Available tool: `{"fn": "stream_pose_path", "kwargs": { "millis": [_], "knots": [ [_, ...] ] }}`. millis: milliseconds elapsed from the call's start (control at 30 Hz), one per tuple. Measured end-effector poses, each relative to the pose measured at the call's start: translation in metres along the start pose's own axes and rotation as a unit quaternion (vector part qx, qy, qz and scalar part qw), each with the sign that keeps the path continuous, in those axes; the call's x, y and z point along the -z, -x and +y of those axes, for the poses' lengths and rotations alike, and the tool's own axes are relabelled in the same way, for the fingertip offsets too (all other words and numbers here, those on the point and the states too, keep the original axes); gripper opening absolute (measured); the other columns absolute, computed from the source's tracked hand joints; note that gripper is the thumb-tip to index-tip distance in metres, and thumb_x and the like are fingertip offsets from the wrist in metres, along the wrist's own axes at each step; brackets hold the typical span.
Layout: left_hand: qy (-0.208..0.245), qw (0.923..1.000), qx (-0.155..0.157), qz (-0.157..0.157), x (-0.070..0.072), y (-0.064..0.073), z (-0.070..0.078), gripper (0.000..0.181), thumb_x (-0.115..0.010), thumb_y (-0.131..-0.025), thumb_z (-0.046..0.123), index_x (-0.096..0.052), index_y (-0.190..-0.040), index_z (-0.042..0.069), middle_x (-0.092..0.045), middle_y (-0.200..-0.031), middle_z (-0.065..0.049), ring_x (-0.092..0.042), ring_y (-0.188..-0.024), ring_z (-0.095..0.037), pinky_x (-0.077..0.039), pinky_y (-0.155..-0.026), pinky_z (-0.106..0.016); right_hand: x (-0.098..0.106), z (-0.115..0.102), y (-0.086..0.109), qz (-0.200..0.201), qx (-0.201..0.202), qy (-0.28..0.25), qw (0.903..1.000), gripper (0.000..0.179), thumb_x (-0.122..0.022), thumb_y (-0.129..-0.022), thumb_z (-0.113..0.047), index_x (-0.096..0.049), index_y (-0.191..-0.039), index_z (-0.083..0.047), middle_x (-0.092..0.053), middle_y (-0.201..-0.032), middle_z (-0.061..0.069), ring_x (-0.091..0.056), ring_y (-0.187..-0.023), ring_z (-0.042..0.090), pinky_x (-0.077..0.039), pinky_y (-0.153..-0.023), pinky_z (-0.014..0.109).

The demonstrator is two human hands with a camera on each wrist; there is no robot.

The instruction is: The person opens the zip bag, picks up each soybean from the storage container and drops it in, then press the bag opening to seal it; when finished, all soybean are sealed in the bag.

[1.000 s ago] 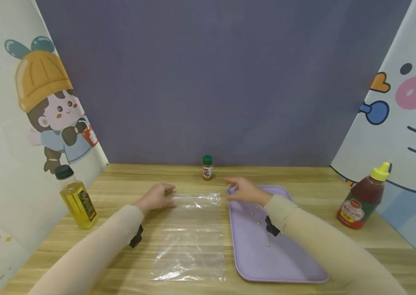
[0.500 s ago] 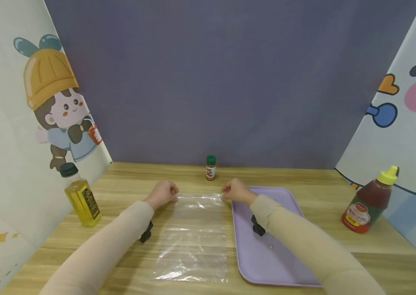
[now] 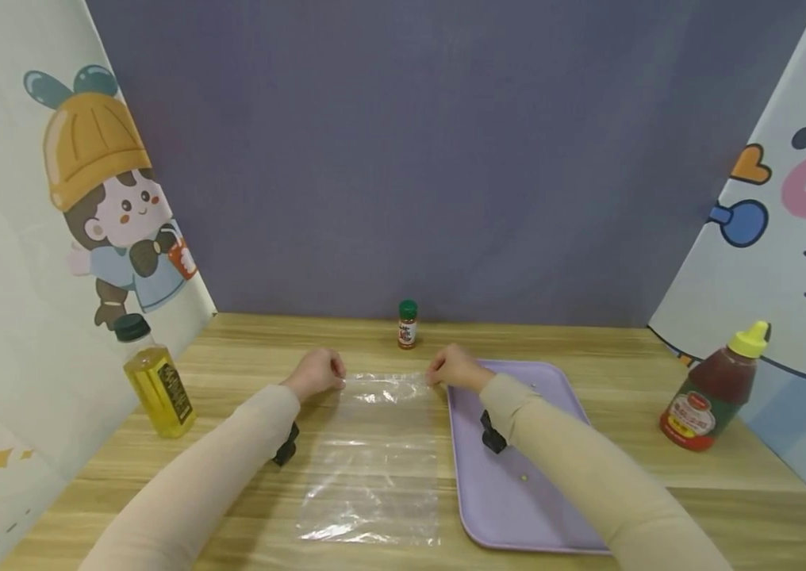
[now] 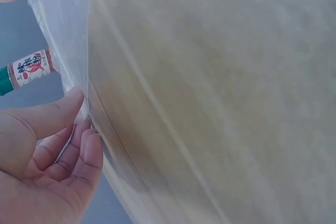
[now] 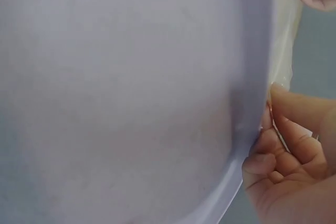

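Observation:
A clear plastic bag (image 3: 378,468) lies flat on the wooden table, its far edge between my two hands. My left hand (image 3: 316,373) pinches the bag's far left corner between thumb and fingers; the left wrist view shows the thumb (image 4: 63,111) against the film. At the far right corner, my right hand (image 3: 456,369) pinches the film with thumb and curled fingers. That hand is beside the far left corner of a lilac tray (image 3: 503,507), whose rim (image 5: 257,77) runs close to the fingertips in the right wrist view.
A small green-capped spice bottle (image 3: 408,325) stands behind the bag. The oil bottle (image 3: 159,388) is at the left, and a red sauce bottle (image 3: 710,396) with a yellow cap at the right. Small pale bits (image 3: 524,477) lie on the tray, partly under the right forearm.
Both hands have come in from beside the bag to its far corners and pinched them. The right hand moved left off the tray. The bag has hardly shifted.

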State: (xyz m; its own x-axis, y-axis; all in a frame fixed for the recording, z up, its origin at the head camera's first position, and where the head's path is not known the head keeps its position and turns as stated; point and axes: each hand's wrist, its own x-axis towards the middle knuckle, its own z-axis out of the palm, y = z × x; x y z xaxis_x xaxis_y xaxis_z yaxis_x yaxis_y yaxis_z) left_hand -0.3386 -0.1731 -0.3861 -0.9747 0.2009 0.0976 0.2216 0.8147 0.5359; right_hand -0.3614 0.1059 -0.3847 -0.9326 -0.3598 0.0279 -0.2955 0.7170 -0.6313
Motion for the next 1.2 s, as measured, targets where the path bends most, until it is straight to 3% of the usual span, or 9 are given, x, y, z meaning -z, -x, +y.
{"fn": "stream_pose_path", "kwargs": {
  "millis": [300,433,600,700,900,1033,1200],
  "knots": [
    [0.054,0.9984,0.008,-0.018,-0.001,-0.004,-0.001,0.018,-0.079,-0.071,-0.004,-0.067,-0.086,-0.003,-0.064,-0.078,-0.008,-0.056,-0.073,-0.015,-0.050,-0.068,-0.024,0.005,0.003,-0.001,0.001,-0.055,-0.075,0.9957,0.010,-0.072,-0.084,-0.006,-0.071,-0.088,0.003,-0.068,-0.073,0.007,-0.056,-0.059,0.011,-0.054,-0.057,0.024],
    [0.087,0.9954,0.021,-0.033,0.000,-0.003,-0.001,0.010,-0.073,-0.079,-0.002,-0.069,-0.088,-0.003,-0.067,-0.084,-0.010,-0.058,-0.078,-0.017,-0.052,-0.071,-0.025,0.010,0.000,0.002,0.002,-0.076,-0.116,0.9904,0.010,-0.069,-0.085,-0.003,-0.069,-0.091,0.004,-0.066,-0.072,0.006,-0.057,-0.063,0.013,-0.054,-0.060,0.026],
    [0.156,0.9855,0.045,-0.050,0.009,-0.001,0.003,0.010,-0.065,-0.088,0.002,-0.066,-0.096,-0.004,-0.068,-0.096,-0.014,-0.062,-0.088,-0.024,-0.058,-0.080,-0.034,0.015,0.000,0.003,0.002,-0.081,-0.158,0.9840,0.015,-0.067,-0.085,0.000,-0.068,-0.099,0.005,-0.070,-0.083,0.011,-0.063,-0.073,0.018,-0.060,-0.073,0.035],
    [0.167,0.9847,0.034,-0.037,0.014,-0.003,0.005,0.011,-0.065,-0.089,0.003,-0.066,-0.096,-0.005,-0.068,-0.096,-0.016,-0.063,-0.090,-0.026,-0.058,-0.083,-0.037,0.018,0.000,0.003,0.010,-0.083,-0.182,0.9798,0.018,-0.067,-0.085,0.000,-0.067,-0.102,0.006,-0.070,-0.088,0.013,-0.065,-0.076,0.019,-0.059,-0.082,0.041],
    [0.144,0.9895,0.011,0.010,0.023,-0.007,0.006,0.012,-0.070,-0.087,0.009,-0.069,-0.094,-0.001,-0.070,-0.096,-0.014,-0.063,-0.090,-0.023,-0.055,-0.081,-0.034,0.022,-0.001,0.005,0.029,-0.064,-0.215,0.9742,0.020,-0.067,-0.086,0.001,-0.066,-0.104,0.008,-0.071,-0.094,0.017,-0.067,-0.077,0.016,-0.057,-0.091,0.045],
    [0.165,0.9859,0.012,0.022,0.027,-0.002,0.008,0.013,-0.070,-0.088,0.012,-0.069,-0.095,0.001,-0.070,-0.098,-0.013,-0.062,-0.091,-0.023,-0.055,-0.085,-0.040,0.025,-0.002,0.012,0.033,-0.034,-0.222,0.9739,0.020,-0.067,-0.087,0.001,-0.066,-0.104,0.011,-0.071,-0.096,0.019,-0.068,-0.078,0.015,-0.056,-0.093,0.049],
    [0.215,0.9761,0.020,0.022,0.030,0.011,0.010,0.015,-0.069,-0.089,0.016,-0.069,-0.096,0.003,-0.069,-0.099,-0.009,-0.061,-0.091,-0.020,-0.053,-0.093,-0.049,0.032,-0.006,0.027,0.035,-0.014,-0.223,0.9740,0.018,-0.067,-0.087,-0.002,-0.067,-0.102,0.009,-0.072,-0.095,0.016,-0.067,-0.076,0.011,-0.055,-0.093,0.052]
  ]
}}
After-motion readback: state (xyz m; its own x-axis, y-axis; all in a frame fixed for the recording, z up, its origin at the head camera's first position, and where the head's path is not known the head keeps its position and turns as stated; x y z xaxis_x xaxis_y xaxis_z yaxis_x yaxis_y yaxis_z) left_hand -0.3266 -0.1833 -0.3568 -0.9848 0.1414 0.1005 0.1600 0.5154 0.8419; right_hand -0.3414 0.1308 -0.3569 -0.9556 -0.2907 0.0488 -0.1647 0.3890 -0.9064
